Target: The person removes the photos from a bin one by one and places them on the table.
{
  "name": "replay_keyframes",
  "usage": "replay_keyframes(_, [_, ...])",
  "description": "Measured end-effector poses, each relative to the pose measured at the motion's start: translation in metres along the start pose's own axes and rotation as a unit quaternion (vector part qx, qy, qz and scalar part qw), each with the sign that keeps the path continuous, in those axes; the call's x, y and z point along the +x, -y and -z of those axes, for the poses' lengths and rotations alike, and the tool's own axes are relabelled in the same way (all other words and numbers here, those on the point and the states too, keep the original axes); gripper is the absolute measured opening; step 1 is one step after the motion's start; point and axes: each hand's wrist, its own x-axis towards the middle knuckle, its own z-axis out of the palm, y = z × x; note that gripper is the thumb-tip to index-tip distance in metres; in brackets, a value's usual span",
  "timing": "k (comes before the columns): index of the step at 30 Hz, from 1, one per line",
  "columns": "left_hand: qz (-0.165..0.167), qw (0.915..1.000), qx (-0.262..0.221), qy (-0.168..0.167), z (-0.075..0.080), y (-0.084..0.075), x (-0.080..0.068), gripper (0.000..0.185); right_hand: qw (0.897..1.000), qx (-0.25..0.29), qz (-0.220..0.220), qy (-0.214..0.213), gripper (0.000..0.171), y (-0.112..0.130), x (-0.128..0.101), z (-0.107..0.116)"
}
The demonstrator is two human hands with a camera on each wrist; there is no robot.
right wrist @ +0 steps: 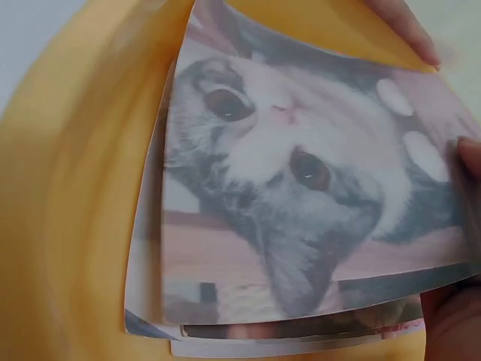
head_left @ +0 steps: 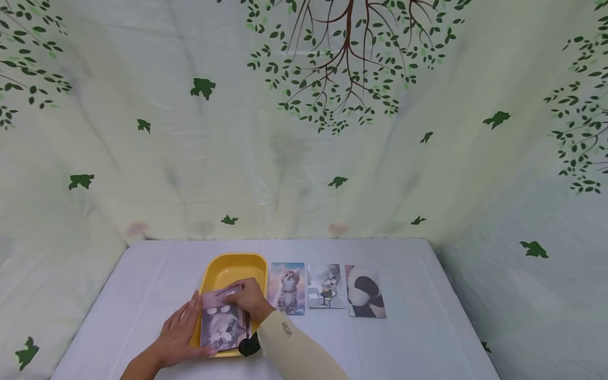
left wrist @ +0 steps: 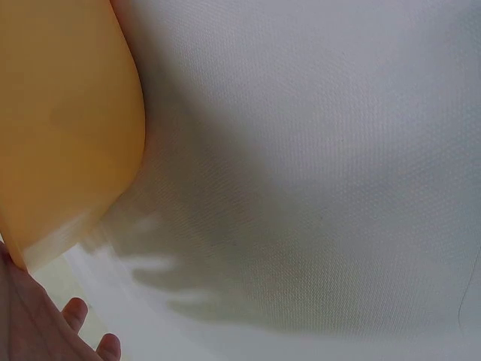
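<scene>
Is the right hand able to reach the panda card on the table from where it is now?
Probably yes. The panda card lies flat and uncovered on the table, on the right hand's own side; only two flat cards lie between. However, that hand now pinches the cat photo over the yellow tray.

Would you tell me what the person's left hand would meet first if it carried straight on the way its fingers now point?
Probably nothing new: the left hand points away from the person along the left side of the yellow plastic tray, already touching the stack of cat photo cards. Beyond lies bare white tablecloth, though depth is unclear.
</scene>
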Motion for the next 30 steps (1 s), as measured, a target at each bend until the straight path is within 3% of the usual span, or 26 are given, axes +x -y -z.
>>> replay_keyframes(4, [-0.011, 0.9999, 0.006, -0.007, -0.001, -0.001, -0.001, 0.134, 1.0, -0.016, -0.006, -0.006, 0.009, 0.0, -0.001, 0.001])
replay_keyframes(9, [-0.02, 0.9996, 0.012, -0.017, -0.003, -0.002, -0.001, 0.135, 0.996, -0.074, 0.035, -0.022, 0.01, -0.001, -0.002, 0.004])
replay_keyframes(15, [-0.022, 0.9991, 0.019, -0.032, -0.005, -0.001, -0.002, 0.136, 0.993, -0.091, 0.072, -0.02, 0.005, 0.001, -0.006, 0.01])
replay_keyframes(24, [-0.031, 0.9984, 0.022, -0.042, -0.004, 0.0, -0.002, 0.137, 0.993, -0.062, 0.094, -0.031, 0.009, 0.016, -0.008, 0.034])
replay_keyframes(30, [-0.042, 0.9969, 0.036, -0.056, -0.004, -0.001, -0.002, 0.137, 0.993, 0.029, 0.099, -0.065, 0.014, 0.018, -0.003, 0.054])
